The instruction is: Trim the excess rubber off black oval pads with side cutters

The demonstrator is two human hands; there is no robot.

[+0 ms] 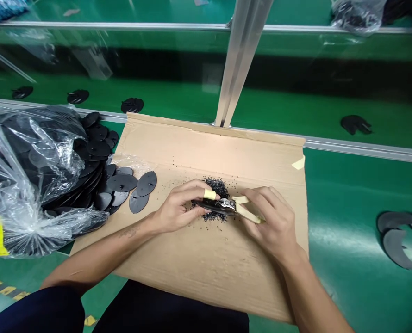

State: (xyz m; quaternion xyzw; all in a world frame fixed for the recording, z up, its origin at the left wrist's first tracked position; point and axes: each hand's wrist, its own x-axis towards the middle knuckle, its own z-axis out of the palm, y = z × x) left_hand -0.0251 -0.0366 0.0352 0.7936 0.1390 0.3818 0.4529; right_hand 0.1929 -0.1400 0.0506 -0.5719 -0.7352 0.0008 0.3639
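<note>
Between thumb and fingers, my left hand (181, 206) grips a black plastic disc (208, 205), seen nearly edge-on; a yellow wrap covers one fingertip. My right hand (271, 217) is closed around the pale-yellow handles of a pair of nippers (242, 206). Their metal jaws meet the right side of the disc; whether they are biting into it I cannot tell. Beneath lies a heap of small black bits (218, 187), spread over a cardboard sheet (178, 268). Several loose black discs (146, 183) rest on the sheet left of my left hand.
A clear plastic bag (35, 162) full of black discs bulges at the left, with a yellow label. A metal post (239, 64) rises behind the cardboard. Curved dark pieces (396, 236) lie on the green table at right. More black parts (132, 105) sit beyond the metal rail.
</note>
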